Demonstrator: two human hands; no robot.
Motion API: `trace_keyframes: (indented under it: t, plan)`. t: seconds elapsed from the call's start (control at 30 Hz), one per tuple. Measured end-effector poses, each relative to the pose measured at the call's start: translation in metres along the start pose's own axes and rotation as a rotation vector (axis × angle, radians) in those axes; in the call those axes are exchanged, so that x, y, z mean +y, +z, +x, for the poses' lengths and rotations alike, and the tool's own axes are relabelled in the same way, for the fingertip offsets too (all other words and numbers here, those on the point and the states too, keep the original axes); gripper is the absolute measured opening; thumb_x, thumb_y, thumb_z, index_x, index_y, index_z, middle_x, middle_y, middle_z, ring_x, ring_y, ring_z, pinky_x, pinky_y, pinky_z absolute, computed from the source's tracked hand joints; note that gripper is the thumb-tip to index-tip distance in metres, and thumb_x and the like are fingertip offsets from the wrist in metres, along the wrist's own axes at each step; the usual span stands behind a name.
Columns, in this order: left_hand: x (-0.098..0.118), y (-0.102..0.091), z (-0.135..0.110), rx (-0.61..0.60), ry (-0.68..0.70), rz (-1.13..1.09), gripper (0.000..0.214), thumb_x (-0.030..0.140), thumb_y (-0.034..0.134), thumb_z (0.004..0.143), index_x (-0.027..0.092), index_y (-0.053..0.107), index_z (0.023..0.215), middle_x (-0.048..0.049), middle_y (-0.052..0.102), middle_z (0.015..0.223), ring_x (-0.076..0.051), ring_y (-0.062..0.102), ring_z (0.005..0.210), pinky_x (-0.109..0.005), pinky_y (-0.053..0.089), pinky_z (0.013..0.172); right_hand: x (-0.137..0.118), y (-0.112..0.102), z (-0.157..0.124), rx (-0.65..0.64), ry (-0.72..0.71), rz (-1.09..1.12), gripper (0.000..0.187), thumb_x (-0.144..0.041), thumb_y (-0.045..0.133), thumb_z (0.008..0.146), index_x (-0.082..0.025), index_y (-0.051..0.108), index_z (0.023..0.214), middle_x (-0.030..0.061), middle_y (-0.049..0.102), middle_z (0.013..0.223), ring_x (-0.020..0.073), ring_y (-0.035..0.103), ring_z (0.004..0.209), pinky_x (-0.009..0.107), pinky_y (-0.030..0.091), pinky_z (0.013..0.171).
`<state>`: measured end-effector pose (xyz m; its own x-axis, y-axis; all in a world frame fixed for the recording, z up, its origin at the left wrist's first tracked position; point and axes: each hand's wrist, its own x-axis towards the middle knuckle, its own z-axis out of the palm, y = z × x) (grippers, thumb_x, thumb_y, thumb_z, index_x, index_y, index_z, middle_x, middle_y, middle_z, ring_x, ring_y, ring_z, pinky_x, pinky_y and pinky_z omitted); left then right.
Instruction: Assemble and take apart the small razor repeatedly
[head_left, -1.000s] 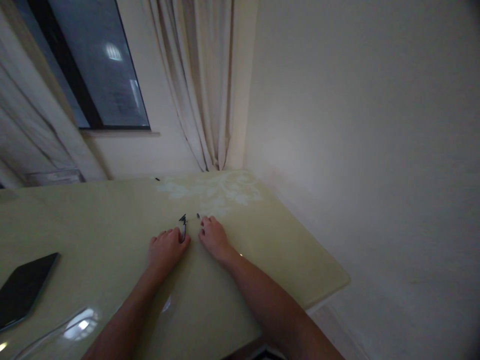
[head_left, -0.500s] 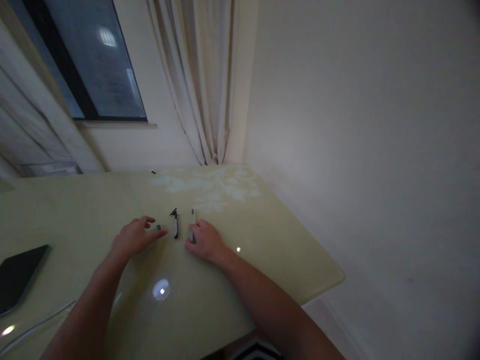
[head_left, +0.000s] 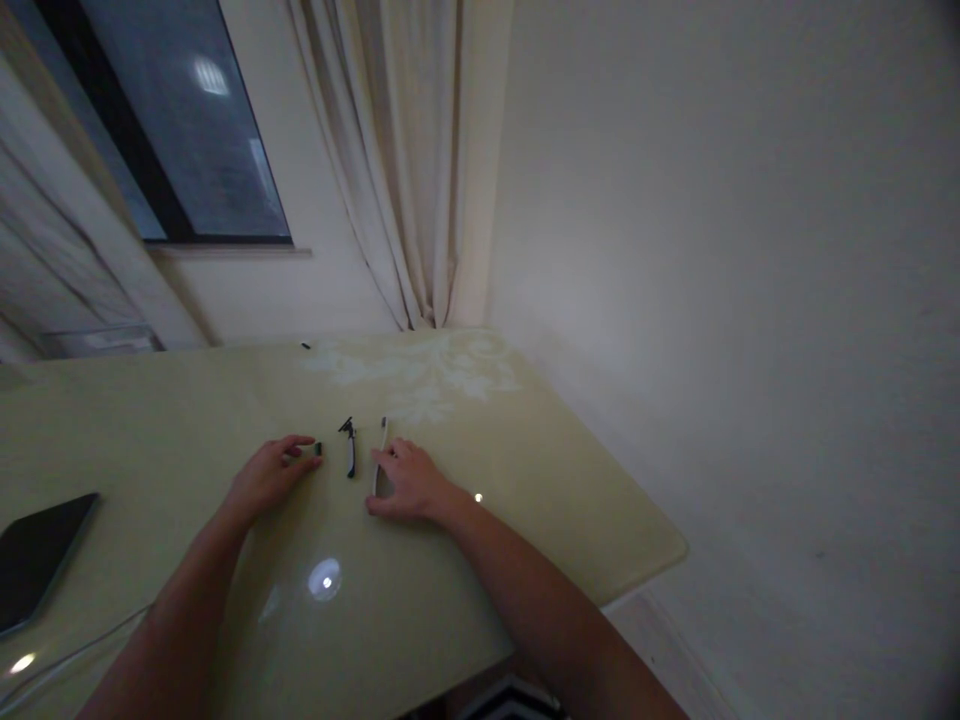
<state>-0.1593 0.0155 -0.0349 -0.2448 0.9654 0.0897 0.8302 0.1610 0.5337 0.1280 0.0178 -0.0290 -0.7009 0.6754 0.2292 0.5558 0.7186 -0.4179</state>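
Observation:
A white toothbrush [head_left: 385, 432] with a dark head lies on the table, slightly slanted. My right hand [head_left: 411, 482] is on its handle, with the fingers over the middle and the thumb by the lower end. To its left lies a razor [head_left: 351, 453] with a black head and a grey-and-black handle, untouched between my hands. My left hand [head_left: 271, 476] pinches a small dark green object [head_left: 319, 449] between thumb and fingertips; its kind is too small to tell.
The glossy pale-yellow table [head_left: 540, 510] has a white floral pattern near the wall. A dark flat device [head_left: 45, 550] lies at the left, with a pale cable [head_left: 82, 645] near my left forearm. A tiny black piece [head_left: 306, 346] sits at the back edge.
My left thumb and fingers have closed in around the small green object. The toothbrush's lower end has swung left, and my right thumb has moved down and left. The razor has stayed put.

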Motion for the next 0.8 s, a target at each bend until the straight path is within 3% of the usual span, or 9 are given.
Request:
trace_keyframes:
  t: [0.13, 0.27, 0.37, 0.57, 0.8]
  plan:
    - [0.033, 0.001, -0.016, 0.057, 0.001, 0.031, 0.059, 0.061, 0.052, 0.082, 0.017, 0.070, 0.116, -0.0132, 0.075, 0.108, -0.027, 0.070, 0.084, -0.036, 0.053, 0.078, 0.002, -0.001, -0.002, 0.035, -0.036, 0.057, 0.057, -0.045, 0.078, 0.082, -0.019, 0.065, 0.131, 0.0120, 0.062, 0.125, 0.0278, 0.058, 0.114, 0.043, 0.046, 0.103]
    - [0.077, 0.007, -0.039, -0.029, 0.021, 0.182, 0.051, 0.063, 0.039, 0.093, 0.022, 0.070, 0.088, -0.0108, 0.077, 0.091, -0.029, 0.071, 0.085, -0.034, 0.048, 0.074, 0.002, -0.003, -0.003, 0.054, -0.052, 0.071, 0.052, -0.044, 0.078, 0.083, -0.018, 0.068, 0.127, 0.0114, 0.064, 0.119, 0.0265, 0.060, 0.110, 0.040, 0.047, 0.100]
    - [0.096, 0.014, -0.051, -0.048, 0.011, 0.321, 0.053, 0.065, 0.040, 0.093, 0.021, 0.067, 0.082, -0.0130, 0.077, 0.088, -0.031, 0.072, 0.083, -0.035, 0.046, 0.070, 0.002, -0.004, -0.003, 0.055, -0.054, 0.072, 0.051, -0.045, 0.078, 0.084, -0.018, 0.069, 0.126, 0.0111, 0.065, 0.115, 0.0261, 0.060, 0.106, 0.039, 0.048, 0.097]
    - [0.100, 0.017, -0.056, -0.076, -0.012, 0.404, 0.042, 0.053, 0.042, 0.094, 0.021, 0.067, 0.083, -0.0153, 0.078, 0.091, -0.033, 0.074, 0.087, -0.035, 0.046, 0.069, 0.003, -0.004, -0.003, 0.054, -0.051, 0.055, 0.050, -0.049, 0.077, 0.086, -0.019, 0.070, 0.126, 0.0100, 0.065, 0.113, 0.0249, 0.060, 0.104, 0.037, 0.048, 0.093]
    - [0.102, 0.017, -0.057, -0.078, -0.009, 0.448, 0.049, 0.054, 0.035, 0.096, 0.020, 0.070, 0.090, -0.0180, 0.077, 0.095, -0.036, 0.074, 0.091, -0.039, 0.049, 0.075, 0.002, -0.004, -0.003, 0.064, -0.069, 0.048, 0.052, -0.048, 0.077, 0.086, -0.018, 0.070, 0.128, 0.0109, 0.063, 0.119, 0.0245, 0.060, 0.107, 0.036, 0.049, 0.095]
